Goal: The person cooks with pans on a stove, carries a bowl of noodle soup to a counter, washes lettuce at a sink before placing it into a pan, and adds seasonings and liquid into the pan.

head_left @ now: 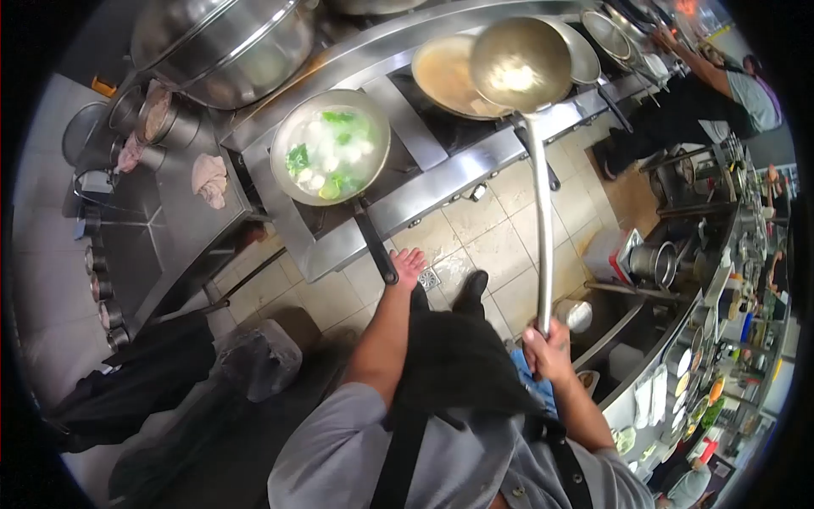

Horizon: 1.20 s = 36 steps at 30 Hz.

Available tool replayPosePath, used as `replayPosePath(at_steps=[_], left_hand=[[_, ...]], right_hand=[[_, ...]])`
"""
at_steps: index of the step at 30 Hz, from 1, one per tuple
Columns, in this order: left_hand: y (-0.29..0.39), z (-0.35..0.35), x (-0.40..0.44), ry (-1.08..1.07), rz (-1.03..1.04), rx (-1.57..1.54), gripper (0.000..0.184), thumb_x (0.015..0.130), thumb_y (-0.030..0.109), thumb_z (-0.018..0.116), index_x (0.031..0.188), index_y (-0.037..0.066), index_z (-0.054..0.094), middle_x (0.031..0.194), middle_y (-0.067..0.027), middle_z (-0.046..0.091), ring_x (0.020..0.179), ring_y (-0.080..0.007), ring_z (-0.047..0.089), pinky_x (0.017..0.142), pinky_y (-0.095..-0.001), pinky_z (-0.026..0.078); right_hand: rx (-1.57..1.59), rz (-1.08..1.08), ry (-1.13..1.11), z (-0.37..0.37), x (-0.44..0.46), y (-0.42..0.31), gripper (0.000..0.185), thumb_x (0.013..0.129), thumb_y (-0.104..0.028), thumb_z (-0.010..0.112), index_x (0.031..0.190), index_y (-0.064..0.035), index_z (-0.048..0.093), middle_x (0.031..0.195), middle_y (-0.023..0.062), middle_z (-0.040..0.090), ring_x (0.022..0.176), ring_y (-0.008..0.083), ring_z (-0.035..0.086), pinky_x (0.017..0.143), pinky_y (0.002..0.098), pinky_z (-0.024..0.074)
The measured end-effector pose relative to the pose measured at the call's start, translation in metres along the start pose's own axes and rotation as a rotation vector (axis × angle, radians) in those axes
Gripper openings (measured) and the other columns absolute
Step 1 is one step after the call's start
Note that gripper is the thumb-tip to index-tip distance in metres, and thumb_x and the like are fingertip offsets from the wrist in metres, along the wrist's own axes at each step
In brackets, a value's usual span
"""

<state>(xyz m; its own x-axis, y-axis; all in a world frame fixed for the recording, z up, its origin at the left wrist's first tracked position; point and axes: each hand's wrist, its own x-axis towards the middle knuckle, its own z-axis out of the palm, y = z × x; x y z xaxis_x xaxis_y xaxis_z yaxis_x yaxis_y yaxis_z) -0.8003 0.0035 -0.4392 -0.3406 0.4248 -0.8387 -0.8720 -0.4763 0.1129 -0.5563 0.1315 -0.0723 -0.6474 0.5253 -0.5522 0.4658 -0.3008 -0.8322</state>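
My right hand point(548, 348) grips the lower end of a large ladle point(541, 195) by its long metal handle. The ladle's wide round bowl is raised over a pan point(441, 72) of brownish liquid on the stove and partly covers it from view. My left hand point(408, 265) has its fingers spread beside the black handle of a frying pan point(373, 242); I cannot tell if it touches it. In that frying pan, steaming pale liquid holds white pieces and green leaves point(339, 127).
A big steel pot point(225, 47) stands at the back left. Crumpled cloths point(209, 180) lie on the steel side counter point(182, 229). Another person point(721, 97) works at the far right. Shelves with a pot point(653, 263) and a food counter point(653, 441) run along my right.
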Motion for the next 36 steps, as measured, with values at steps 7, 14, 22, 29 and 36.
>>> replayPosePath(at_steps=[7, 14, 22, 29, 36], left_hand=[[-0.015, 0.055, 0.094, 0.081, 0.056, -0.394, 0.067, 0.093, 0.052, 0.039, 0.139, 0.005, 0.026, 0.137, -0.0212, 0.039, 0.128, -0.0385, 0.04, 0.108, -0.0559, 0.027], [-0.032, 0.028, 0.149, -0.111, 0.365, -0.34, 0.033, 0.1, 0.025, 0.038, 0.105, -0.004, 0.05, 0.09, -0.018, 0.065, 0.082, -0.0333, 0.066, 0.091, -0.044, 0.05], [-0.022, -0.026, 0.211, 0.094, 0.97, 0.804, 0.027, 0.088, 0.023, 0.059, 0.103, 0.001, 0.057, 0.09, -0.0078, 0.061, 0.083, -0.0221, 0.06, 0.078, -0.0348, 0.05], [-0.174, 0.036, 0.074, -0.119, -0.049, 1.318, 0.02, 0.089, 0.025, 0.049, 0.085, 0.01, 0.061, 0.075, -0.0026, 0.06, 0.063, -0.0163, 0.054, 0.056, -0.0334, 0.046], [-0.3, 0.089, -0.127, -0.838, -0.73, 1.713, 0.035, 0.092, 0.027, 0.056, 0.117, 0.005, 0.051, 0.105, -0.0089, 0.064, 0.091, -0.0181, 0.063, 0.069, -0.0301, 0.052]], right_hand=[[0.132, -0.051, 0.187, -0.05, -0.038, 0.032, 0.031, 0.086, -0.021, 0.062, 0.066, -0.0063, 0.044, 0.045, 0.0007, 0.044, 0.033, 0.0102, 0.044, 0.032, 0.0242, 0.0359], [0.243, -0.045, 0.398, -0.118, -0.051, 0.108, 0.025, 0.087, -0.021, 0.06, 0.078, -0.0056, 0.043, 0.046, 0.0023, 0.039, 0.03, 0.012, 0.038, 0.028, 0.0248, 0.033], [0.031, 0.212, 0.503, -0.164, -0.067, 0.21, 0.024, 0.086, -0.018, 0.063, 0.071, -0.0059, 0.049, 0.049, 0.0019, 0.049, 0.037, 0.0121, 0.048, 0.035, 0.0291, 0.0367], [0.444, 0.349, 0.395, -0.149, -0.045, 0.223, 0.023, 0.081, -0.02, 0.063, 0.067, -0.0052, 0.051, 0.049, 0.0019, 0.049, 0.037, 0.0109, 0.046, 0.038, 0.0266, 0.0368], [0.686, 0.1, 0.508, -0.141, -0.101, 0.143, 0.012, 0.079, -0.009, 0.06, 0.075, -0.0037, 0.05, 0.053, 0.0023, 0.048, 0.039, 0.0079, 0.045, 0.036, 0.0242, 0.0367]])
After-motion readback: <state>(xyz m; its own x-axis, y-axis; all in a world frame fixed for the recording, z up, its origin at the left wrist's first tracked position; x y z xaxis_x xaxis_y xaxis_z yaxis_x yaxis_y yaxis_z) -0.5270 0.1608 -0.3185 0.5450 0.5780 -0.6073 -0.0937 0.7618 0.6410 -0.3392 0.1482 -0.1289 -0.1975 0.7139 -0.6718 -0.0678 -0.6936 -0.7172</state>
